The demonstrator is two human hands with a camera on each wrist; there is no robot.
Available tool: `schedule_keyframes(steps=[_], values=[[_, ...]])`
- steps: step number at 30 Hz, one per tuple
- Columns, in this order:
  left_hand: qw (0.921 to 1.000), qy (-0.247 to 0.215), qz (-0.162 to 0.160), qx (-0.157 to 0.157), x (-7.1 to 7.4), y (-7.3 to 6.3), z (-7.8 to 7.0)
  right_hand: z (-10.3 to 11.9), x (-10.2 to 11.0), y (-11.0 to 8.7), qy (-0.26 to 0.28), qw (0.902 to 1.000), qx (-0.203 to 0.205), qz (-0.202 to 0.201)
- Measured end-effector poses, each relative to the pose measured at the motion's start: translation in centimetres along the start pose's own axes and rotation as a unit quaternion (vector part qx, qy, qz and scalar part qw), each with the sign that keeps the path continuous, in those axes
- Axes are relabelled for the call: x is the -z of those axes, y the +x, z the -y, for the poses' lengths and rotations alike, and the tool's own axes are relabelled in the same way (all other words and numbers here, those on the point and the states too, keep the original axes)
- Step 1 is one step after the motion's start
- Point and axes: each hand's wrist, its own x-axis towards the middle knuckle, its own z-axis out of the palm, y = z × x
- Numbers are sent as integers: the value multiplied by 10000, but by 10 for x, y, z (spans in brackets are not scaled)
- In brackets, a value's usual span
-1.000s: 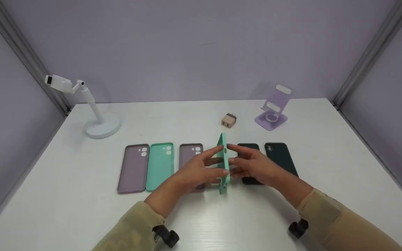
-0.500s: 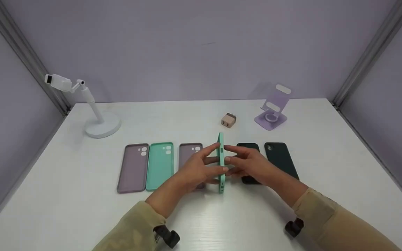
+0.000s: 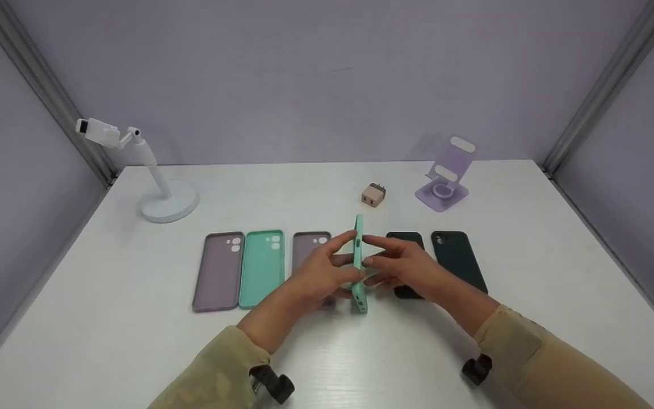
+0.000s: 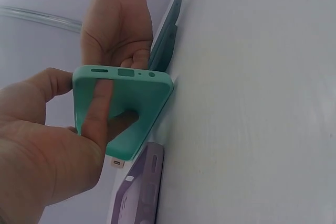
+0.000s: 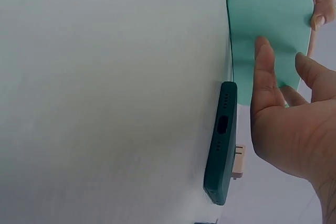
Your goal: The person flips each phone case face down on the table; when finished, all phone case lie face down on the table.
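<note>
In the head view a mint-green phone case (image 3: 357,258) stands on its long edge between both hands. My left hand (image 3: 315,278) holds it, thumb at the upper edge and fingers against the hollow inner side, as the left wrist view shows. My right hand (image 3: 412,267) touches the flat back (image 5: 278,24) with extended fingers. Behind the left hand lies a mauve case (image 3: 306,244), partly hidden. A dark case (image 3: 404,238) lies partly under the right hand, and a dark green phone case (image 3: 457,258) lies right of it.
Farther left, another mauve case (image 3: 217,272) and a second mint-green case (image 3: 261,270) lie side by side. At the back are a pink charger plug (image 3: 372,195), a purple phone stand (image 3: 444,176) and a white stand (image 3: 169,202) with an angled head.
The held mint-green case has shifted slightly left and turned, so its inner side has gone from the head view. The right hand has moved left with it.
</note>
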Motion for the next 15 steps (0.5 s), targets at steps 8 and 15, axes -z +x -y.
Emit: schedule_keyframes(steps=[8, 15], values=[[9999, 41, -135, -8, -1, -5, -4, 3, -1, 0, -96, 9998, 153, -17], [9984, -380, -62, -414, -2, -11, -5, 7, -1, -4, -1083, 9920, 243, -606]])
